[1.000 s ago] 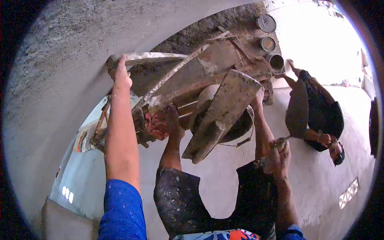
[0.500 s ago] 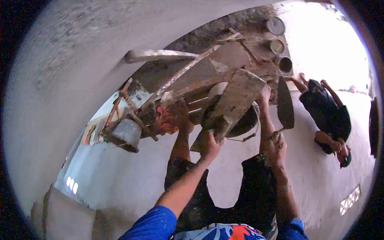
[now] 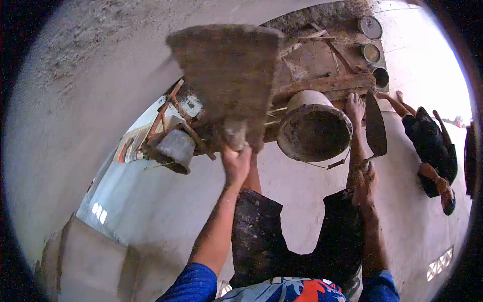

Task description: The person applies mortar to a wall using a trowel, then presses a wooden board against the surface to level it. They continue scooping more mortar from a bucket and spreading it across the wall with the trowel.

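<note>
My left hand (image 3: 237, 165) is closed round the handle of a wide, mud-stained board (image 3: 226, 75), which is raised upright near the rough wall. On the right, my right hand (image 3: 366, 183) grips the handle of a pointed trowel (image 3: 375, 126), its blade directed away from me. Between the two tools a bucket (image 3: 315, 128) with a dark inside and a wire handle stands on the planks by my bare foot (image 3: 355, 108). The trowel blade does not touch the board.
Another bucket (image 3: 176, 147) hangs or rests by wooden poles at left. Three round containers, one being a grey-lidded one (image 3: 370, 27), line the platform's far right. A person in dark clothes (image 3: 429, 141) is at the right. A plastered wall (image 3: 100, 55) curves along the left.
The board has swung up and left with my left hand, uncovering the bucket. The red cloth seen earlier is now out of sight. My right hand still holds the trowel.
</note>
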Demonstrator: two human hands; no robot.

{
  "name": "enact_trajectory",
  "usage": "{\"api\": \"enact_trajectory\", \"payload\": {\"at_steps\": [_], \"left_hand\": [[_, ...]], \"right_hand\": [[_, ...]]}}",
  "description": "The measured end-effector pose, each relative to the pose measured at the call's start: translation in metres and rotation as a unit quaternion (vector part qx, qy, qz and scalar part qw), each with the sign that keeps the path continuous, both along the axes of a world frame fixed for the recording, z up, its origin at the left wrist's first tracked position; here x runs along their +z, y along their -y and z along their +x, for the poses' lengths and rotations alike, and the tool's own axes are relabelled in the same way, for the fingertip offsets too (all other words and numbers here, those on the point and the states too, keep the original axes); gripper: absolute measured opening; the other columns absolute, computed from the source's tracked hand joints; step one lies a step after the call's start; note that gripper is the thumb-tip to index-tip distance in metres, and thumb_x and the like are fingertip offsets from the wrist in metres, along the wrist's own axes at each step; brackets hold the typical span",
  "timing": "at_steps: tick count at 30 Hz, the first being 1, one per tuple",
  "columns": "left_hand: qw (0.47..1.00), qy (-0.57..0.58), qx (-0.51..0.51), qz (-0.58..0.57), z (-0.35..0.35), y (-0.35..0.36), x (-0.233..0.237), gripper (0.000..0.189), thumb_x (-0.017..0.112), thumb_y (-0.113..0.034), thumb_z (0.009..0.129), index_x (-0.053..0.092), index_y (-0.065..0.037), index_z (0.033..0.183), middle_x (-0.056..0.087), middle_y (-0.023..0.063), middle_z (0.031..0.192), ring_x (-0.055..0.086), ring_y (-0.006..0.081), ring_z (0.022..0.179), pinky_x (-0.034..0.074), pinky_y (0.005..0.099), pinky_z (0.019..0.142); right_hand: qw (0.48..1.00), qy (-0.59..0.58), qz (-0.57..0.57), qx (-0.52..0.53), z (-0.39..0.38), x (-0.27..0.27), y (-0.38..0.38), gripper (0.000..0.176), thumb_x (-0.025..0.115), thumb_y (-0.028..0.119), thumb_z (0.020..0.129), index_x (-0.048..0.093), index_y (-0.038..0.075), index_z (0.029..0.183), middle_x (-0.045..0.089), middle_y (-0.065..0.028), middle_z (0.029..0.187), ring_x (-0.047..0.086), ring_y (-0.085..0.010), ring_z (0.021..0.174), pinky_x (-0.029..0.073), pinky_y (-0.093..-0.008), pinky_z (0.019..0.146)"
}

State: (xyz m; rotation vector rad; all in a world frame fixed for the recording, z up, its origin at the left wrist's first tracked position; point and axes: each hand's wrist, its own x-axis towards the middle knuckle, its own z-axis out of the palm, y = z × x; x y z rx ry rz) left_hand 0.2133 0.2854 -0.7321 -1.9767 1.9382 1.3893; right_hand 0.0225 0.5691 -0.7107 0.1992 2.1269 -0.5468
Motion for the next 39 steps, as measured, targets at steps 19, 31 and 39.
{"api": "enact_trajectory", "payload": {"at_steps": [19,31,39], "left_hand": [[0.953,0.254,-0.028,0.164,0.243,0.026,-0.187,0.057,0.068,-0.031,0.072,0.048,0.003,0.114,0.054,0.0202,0.113,0.053,0.0338,0.103,0.042,0.0402,0.086],[0.972,0.043,-0.108,0.203,0.111,-0.005,-0.082,0.045,0.057,-0.027,0.083,0.046,0.002,0.115,0.054,0.0157,0.112,0.053,0.0266,0.102,0.04,0.0343,0.087],[0.959,0.027,-0.118,0.256,0.061,-0.03,0.013,0.045,0.052,-0.029,0.087,0.045,0.003,0.117,0.049,0.0178,0.119,0.047,0.0273,0.111,0.034,0.0351,0.095]], "right_hand": [[0.961,0.135,0.13,0.201,-0.017,-0.041,0.065,0.024,0.046,0.019,0.085,0.054,-0.001,0.094,0.059,-0.0193,0.092,0.058,-0.0305,0.082,0.045,-0.0398,0.072],[0.771,-0.022,0.022,0.637,0.013,-0.045,-0.006,0.024,0.043,0.009,0.085,0.047,0.006,0.109,0.052,-0.0051,0.071,0.057,-0.0159,0.06,0.047,-0.0275,0.047],[0.975,0.124,-0.157,0.091,0.025,-0.06,-0.03,0.03,0.046,0.002,0.082,0.044,0.004,0.112,0.056,-0.0109,0.085,0.057,-0.0209,0.075,0.048,-0.031,0.063]]}}
